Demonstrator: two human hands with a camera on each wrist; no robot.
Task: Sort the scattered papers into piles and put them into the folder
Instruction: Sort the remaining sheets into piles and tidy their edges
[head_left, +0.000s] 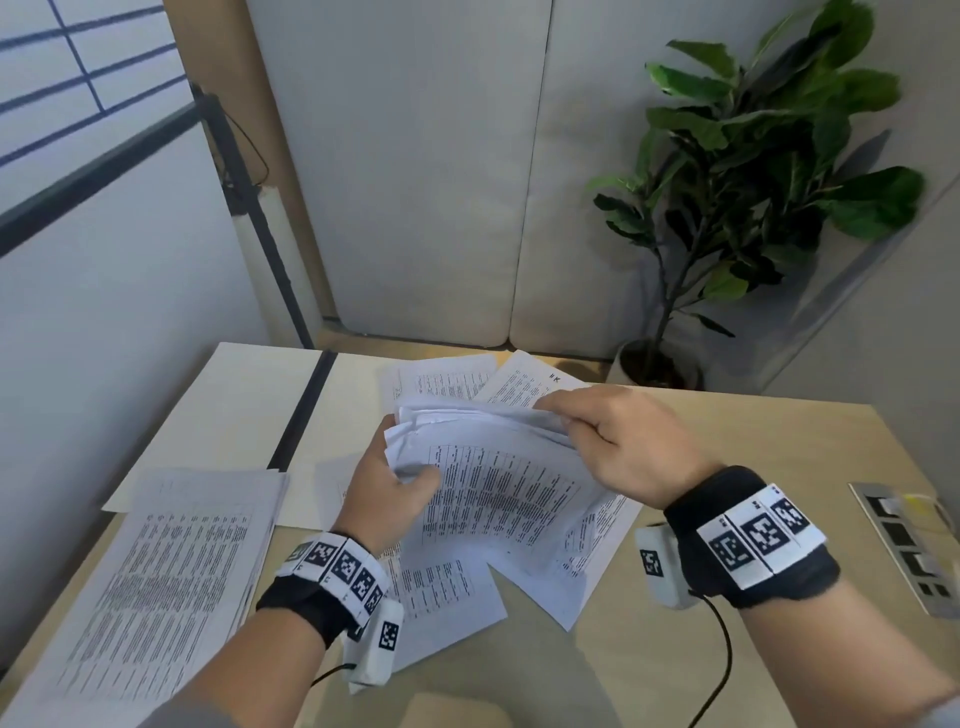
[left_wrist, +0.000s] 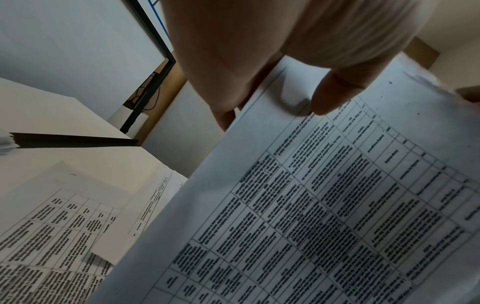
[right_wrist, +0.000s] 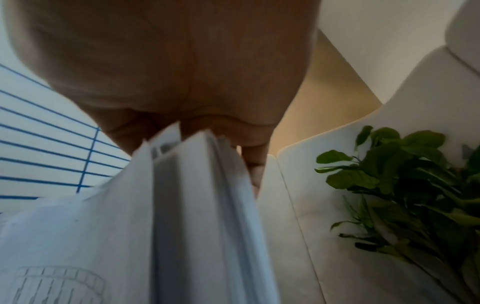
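Both hands hold one loose bundle of printed sheets (head_left: 498, 483) tilted up above the middle of the table. My left hand (head_left: 410, 467) grips its left edge, the thumb (left_wrist: 327, 98) lying on the top sheet's printed table (left_wrist: 311, 205). At the far right corner my right hand (head_left: 566, 418) pinches the fanned edges (right_wrist: 194, 185). A stacked pile of papers (head_left: 171, 561) lies at the front left. The cream folder (head_left: 234, 410) lies open at the back left, its dark spine (head_left: 306, 410) showing. More loose sheets lie behind (head_left: 441, 379) and under (head_left: 441, 587) the bundle.
A metal socket panel (head_left: 909, 545) is set into the table (head_left: 727, 441) at the right edge. A potted plant (head_left: 753, 182) stands behind the far right corner. Pale cushions (head_left: 441, 182) and a black frame (head_left: 249, 208) stand behind the table.
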